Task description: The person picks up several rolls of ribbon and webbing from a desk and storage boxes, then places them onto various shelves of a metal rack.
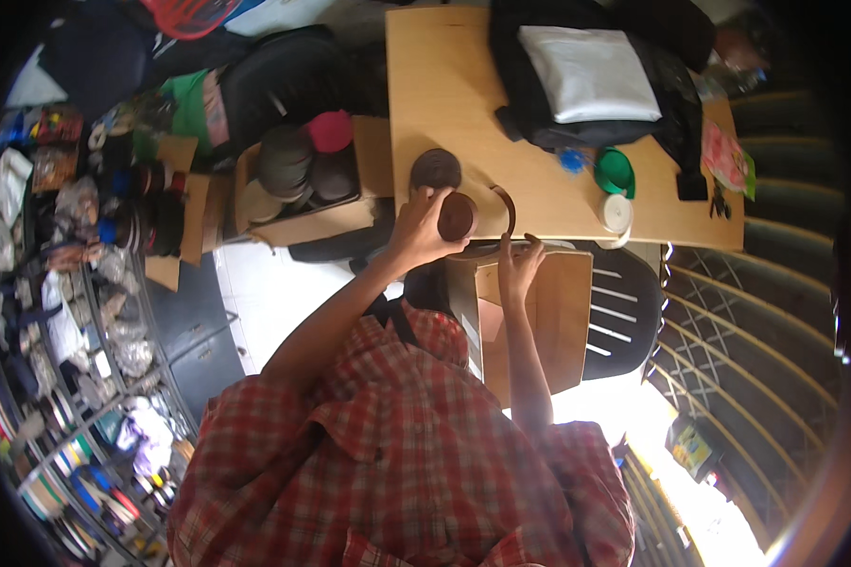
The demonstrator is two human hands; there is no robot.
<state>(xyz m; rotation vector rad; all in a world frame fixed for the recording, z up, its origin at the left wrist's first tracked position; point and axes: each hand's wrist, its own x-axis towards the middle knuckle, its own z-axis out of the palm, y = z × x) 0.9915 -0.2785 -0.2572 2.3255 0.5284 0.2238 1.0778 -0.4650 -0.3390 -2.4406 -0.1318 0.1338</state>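
Note:
Over the front edge of the wooden table, my left hand (420,231) is closed around a reddish-brown roll of flat strap (458,217), its round coiled face turned up. Just behind it, a second, darker brown roll (435,169) lies on the tabletop. My right hand (519,267) is to the right, at the table edge, its fingers pinching a loose brown strap end (504,200) that curves up over the table. Whether this strap runs to the roll in my left hand is hard to see.
On the wooden table (435,76) are a green roll (614,171), a white roll (616,214) and a black bag under a silvery package (591,74). An open cardboard box (548,331) sits on a black chair below. Another box (321,224) at left holds several rolls.

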